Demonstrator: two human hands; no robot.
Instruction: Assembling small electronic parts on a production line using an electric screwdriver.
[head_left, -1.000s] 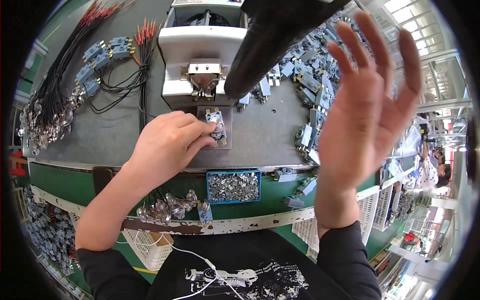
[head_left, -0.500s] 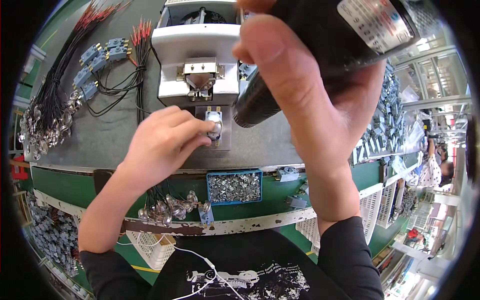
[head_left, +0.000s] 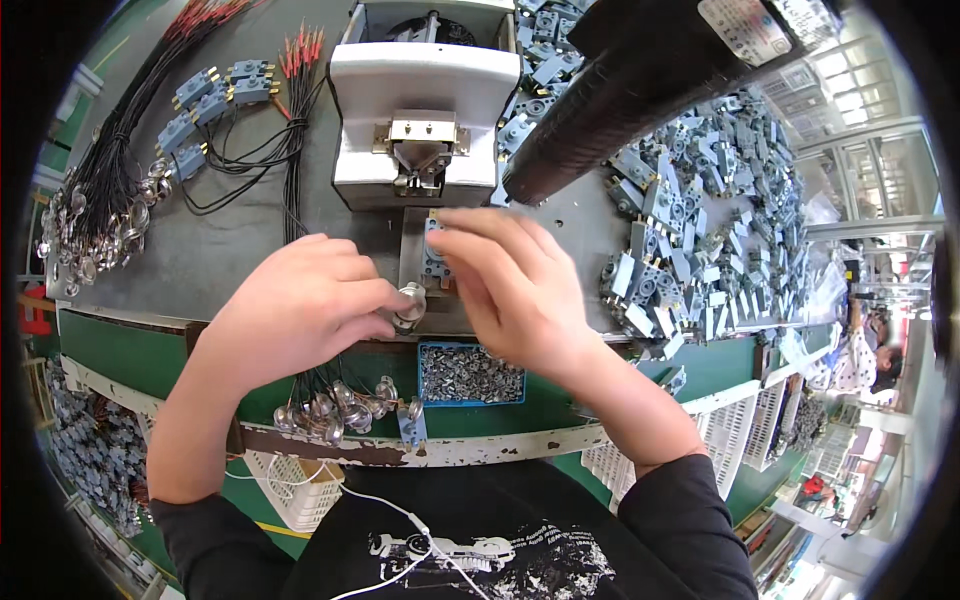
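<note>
shifting shiny disc [head_left: 409, 306] off blue-grey switch [head_left: 434, 264], pinching it in left hand [head_left: 303, 305]; bringing right hand [head_left: 515, 288] over switch, can't tell if gripping; apparently separating both.

Shiny metal disc [head_left: 411, 301], matt plastic housing [head_left: 433, 264], smooth tabletop [head_left: 225, 240]

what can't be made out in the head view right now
- Blue-grey rectangular plastic block: head view, right side hidden by the right hand; whether they touch is unclear.
- Shiny round silvery piece: head view, left part covered by the left hand's fingers.
- Black cylindrical tool: head view, upper part cut off by the top edge.
- Small silvery pieces in the blue rectangular tray: head view, individually too small.
</note>
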